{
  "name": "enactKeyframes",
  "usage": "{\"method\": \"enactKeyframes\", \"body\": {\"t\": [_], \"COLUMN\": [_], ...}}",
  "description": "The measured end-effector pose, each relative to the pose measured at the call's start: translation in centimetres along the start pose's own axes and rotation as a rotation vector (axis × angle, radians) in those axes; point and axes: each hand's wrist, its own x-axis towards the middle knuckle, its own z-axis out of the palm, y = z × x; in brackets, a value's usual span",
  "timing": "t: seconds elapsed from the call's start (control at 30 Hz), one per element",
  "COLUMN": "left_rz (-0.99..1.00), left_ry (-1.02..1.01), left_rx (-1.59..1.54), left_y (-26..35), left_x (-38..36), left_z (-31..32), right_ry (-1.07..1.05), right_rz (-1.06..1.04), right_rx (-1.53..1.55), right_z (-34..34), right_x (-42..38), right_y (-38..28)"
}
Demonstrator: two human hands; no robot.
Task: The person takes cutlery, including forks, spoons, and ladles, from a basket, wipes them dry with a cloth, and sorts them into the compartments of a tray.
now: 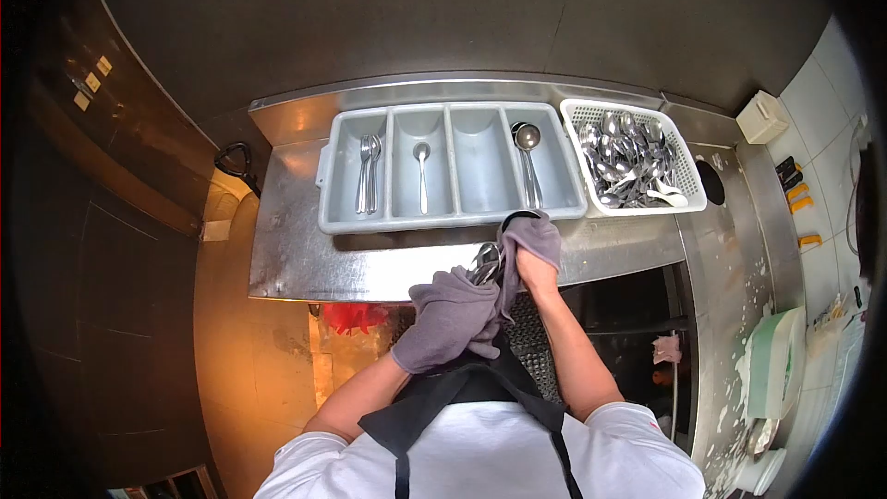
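L hand cloth-wrapped | spoons in fingers | R hand wiping w/ cloth

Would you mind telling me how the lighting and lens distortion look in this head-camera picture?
Head view: strong fisheye bends the steel counter edges and darkens the corners; glare streaks the counter beside the grey cutlery tray; warm orange light glows lower left; the cloth-wrapped hands stay fairly sharp.

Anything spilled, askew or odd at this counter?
Mostly tidy: cutlery lies sorted in the grey tray. White splashes or residue mark the steel surface at the right. Both hands hold spoons in a grey cloth.
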Motion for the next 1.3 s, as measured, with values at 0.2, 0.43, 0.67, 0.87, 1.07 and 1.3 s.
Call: {"method": "enactKeyframes", "body": {"t": [0.2,0.43,0.67,0.87,1.07,1.3], "left_rz": [-0.211,-0.225,-0.575,-0.254,-0.088,0.150], "left_ry": [0.007,0.106,0.044,0.043,0.019,0.131], "left_rx": [0.374,0.341,-0.438,-0.519,-0.424,-0.038], "left_y": [3.8,2.0,1.6,1.2,0.1,-0.8], "left_x": [2.3,5.1,5.4,4.4,3.0,1.9], "left_z": [-3.8,-2.9,-1.4,-1.9,-2.1,-2.0], "right_ry": [0.032,0.081,-0.032,-0.241,-0.300,-0.487], "right_rz": [-0.272,0.771,0.867,1.018,1.010,0.548], "right_rx": [-0.198,0.935,0.713,0.862,1.155,0.776], "right_z": [-3.1,2.9,1.4,-1.2,-2.0,-2.3], "right_x": [4.2,0.1,0.1,3.0,-0.2,-0.5], "right_y": [-1.6,-4.3,-3.5,-1.9,-0.9,-3.7]}}
